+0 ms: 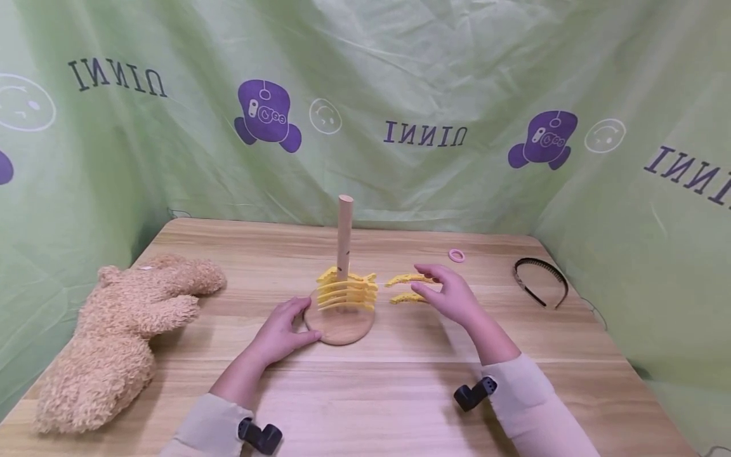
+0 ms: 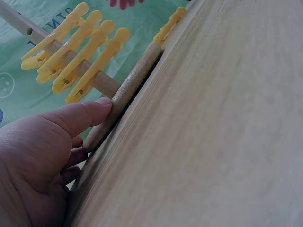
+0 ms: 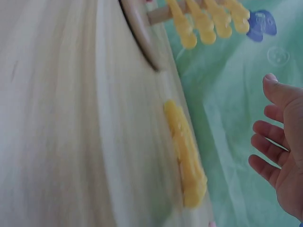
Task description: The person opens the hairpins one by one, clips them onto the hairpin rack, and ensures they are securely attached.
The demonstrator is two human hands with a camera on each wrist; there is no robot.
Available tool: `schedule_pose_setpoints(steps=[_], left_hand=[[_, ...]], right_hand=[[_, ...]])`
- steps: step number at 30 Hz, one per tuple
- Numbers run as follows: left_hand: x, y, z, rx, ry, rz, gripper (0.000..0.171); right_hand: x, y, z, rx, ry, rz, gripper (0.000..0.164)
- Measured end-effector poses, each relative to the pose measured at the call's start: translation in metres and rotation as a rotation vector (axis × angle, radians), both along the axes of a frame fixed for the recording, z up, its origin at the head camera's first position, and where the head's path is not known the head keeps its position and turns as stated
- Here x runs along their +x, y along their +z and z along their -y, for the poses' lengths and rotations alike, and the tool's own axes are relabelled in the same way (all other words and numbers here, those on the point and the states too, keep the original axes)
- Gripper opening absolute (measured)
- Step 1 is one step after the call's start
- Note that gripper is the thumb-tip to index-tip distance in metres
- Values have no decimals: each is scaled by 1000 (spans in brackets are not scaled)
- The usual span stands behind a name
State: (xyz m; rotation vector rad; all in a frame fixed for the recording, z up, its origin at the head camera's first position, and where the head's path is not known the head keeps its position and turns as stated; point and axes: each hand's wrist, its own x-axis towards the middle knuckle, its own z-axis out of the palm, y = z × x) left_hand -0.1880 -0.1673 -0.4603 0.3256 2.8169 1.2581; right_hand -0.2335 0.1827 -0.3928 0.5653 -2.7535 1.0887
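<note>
A round wooden base point(image 1: 342, 335) carries an upright wooden post point(image 1: 345, 238). Several long, curved yellow plastic clips point(image 1: 348, 296) sit stacked around the lower post, one above another. My left hand point(image 1: 281, 333) holds the base at its left rim, thumb over the edge point(image 2: 112, 106) and fingers beside it. To the right of the base lie two loose yellow clips, a farther one point(image 1: 404, 278) and a nearer one point(image 1: 407, 298). Above their right ends hovers my right hand point(image 1: 454, 297), its fingers spread apart from the thumb and nothing between them. It partly hides both clips in the head view.
A fluffy tan teddy bear point(image 1: 122, 343) lies along the table's left side. Toward the back right are a small pink ring point(image 1: 456, 256) and a black headband point(image 1: 541, 261). Green printed cloth point(image 1: 365, 171) hangs around the wooden table point(image 1: 365, 400).
</note>
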Motion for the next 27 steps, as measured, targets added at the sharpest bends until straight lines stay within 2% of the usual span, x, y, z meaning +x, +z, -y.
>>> schedule_pose_setpoints(steps=[12, 18, 27], left_hand=[[0, 0, -1, 2, 0, -5, 79], [0, 0, -1, 9, -2, -1, 79], [0, 0, 0, 11, 5, 6, 79]], right_hand=[[-7, -31, -36, 59, -118, 128, 54], [-12, -42, -45, 84, -131, 203, 58], [-20, -51, -49, 114, -97, 200, 51]])
